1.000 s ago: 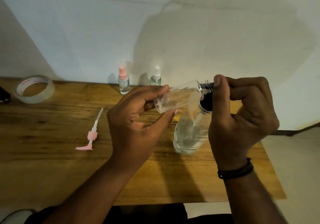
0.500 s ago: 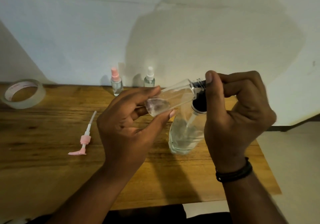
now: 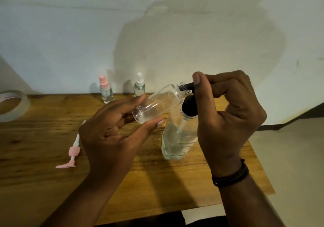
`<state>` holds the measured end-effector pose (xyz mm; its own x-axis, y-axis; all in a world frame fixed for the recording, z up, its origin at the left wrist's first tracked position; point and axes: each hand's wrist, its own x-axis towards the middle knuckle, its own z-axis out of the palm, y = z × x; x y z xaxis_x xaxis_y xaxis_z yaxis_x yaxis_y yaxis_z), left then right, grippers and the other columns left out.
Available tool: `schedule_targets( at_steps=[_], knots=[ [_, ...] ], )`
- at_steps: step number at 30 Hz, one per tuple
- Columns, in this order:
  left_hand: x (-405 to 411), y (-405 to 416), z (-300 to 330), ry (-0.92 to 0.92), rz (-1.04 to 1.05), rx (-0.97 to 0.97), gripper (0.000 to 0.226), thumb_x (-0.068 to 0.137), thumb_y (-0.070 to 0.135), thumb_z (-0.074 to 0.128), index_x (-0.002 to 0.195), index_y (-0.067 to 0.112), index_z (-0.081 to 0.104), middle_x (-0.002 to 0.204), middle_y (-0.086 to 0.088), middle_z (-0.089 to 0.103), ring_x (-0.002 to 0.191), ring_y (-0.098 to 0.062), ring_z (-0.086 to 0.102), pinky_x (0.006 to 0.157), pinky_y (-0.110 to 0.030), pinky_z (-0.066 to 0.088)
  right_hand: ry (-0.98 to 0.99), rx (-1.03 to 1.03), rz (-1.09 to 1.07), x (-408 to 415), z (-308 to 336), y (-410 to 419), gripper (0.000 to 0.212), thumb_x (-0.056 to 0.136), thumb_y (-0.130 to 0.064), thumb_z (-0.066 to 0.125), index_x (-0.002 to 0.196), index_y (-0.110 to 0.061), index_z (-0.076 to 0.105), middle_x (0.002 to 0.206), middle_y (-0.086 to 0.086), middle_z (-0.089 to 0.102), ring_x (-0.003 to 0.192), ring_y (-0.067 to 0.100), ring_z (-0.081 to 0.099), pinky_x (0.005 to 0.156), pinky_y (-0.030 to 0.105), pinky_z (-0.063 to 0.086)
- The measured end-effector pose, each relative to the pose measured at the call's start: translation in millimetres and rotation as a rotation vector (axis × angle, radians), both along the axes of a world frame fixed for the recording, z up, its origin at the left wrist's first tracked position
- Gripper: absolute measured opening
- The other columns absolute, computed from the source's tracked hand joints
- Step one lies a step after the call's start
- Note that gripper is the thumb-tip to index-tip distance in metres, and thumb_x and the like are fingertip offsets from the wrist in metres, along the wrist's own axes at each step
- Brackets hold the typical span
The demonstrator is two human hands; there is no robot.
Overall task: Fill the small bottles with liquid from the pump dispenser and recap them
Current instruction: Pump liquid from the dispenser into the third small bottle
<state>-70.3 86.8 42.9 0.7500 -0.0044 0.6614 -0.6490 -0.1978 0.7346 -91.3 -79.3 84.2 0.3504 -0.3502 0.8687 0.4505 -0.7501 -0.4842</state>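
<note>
now left grip (image 3: 112, 137) holds one bottle (image 3: 156, 105), right grip (image 3: 226, 119) clasps dispenser (image 3: 178, 139); two capped bottles (image 3: 106, 91) behind.

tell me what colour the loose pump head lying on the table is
Pink, with a white dip tube; the pump head shows plainly in the head view, left of the hands.

A clear small bottle (image 3: 157, 104) is lying tilted, uncapped, its neck touching the black pump nozzle (image 3: 188, 86). The pump dispenser (image 3: 177, 139) is standing upright on the wooden table (image 3: 43, 139).
</note>
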Motion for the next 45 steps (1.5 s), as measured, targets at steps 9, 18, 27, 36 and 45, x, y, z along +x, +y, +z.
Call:
schedule_targets(
  at_steps=[9,18,27,36,45],
  knots=[
    [7,7,2,-0.067,0.003,0.086,0.056,0.079,0.026,0.09,0.123,0.001,0.065,0.115,0.004,0.07,0.104,-0.004,0.073,0.084,-0.016,0.059,0.011,-0.007,-0.003,0,-4,2,0.024,0.097,-0.016,0.071,0.073,-0.014,0.066,0.079,-0.003,0.064,0.073,0.028,0.066,0.063,0.049,0.047],
    [6,7,0,-0.122,0.031,0.107,0.054,0.084,0.029,0.086,0.125,0.001,0.065,0.116,0.0,0.072,0.101,-0.015,0.075,0.083,-0.03,0.063,0.018,-0.018,0.005,-1,-1,0,0.019,0.097,-0.017,0.072,0.079,-0.019,0.064,0.081,-0.005,0.066,0.075,0.021,0.068,0.066,0.039,0.05],
    [6,7,0,-0.112,0.062,0.105,0.052,0.085,0.03,0.086,0.125,0.003,0.066,0.115,0.002,0.071,0.1,-0.01,0.074,0.084,-0.023,0.061,0.033,-0.024,0.026,-1,1,3,0.02,0.098,-0.014,0.071,0.079,-0.017,0.065,0.081,-0.007,0.065,0.076,0.017,0.067,0.066,0.032,0.049],
    [5,5,-1,-0.123,0.054,0.092,0.048,0.085,0.025,0.087,0.123,0.004,0.067,0.114,-0.003,0.072,0.102,-0.015,0.074,0.083,-0.03,0.062,0.02,0.007,0.039,-4,-3,5,0.018,0.097,-0.012,0.071,0.082,-0.018,0.065,0.083,-0.006,0.067,0.078,0.019,0.068,0.069,0.044,0.05],
    [6,5,-1,-0.138,0.069,0.113,0.046,0.085,0.028,0.087,0.12,0.004,0.068,0.112,-0.001,0.072,0.099,-0.007,0.072,0.085,-0.019,0.056,0.037,-0.011,0.041,-3,1,5,0.021,0.098,-0.012,0.069,0.081,-0.021,0.062,0.084,-0.013,0.065,0.08,0.014,0.067,0.072,0.039,0.05]
  ],
)
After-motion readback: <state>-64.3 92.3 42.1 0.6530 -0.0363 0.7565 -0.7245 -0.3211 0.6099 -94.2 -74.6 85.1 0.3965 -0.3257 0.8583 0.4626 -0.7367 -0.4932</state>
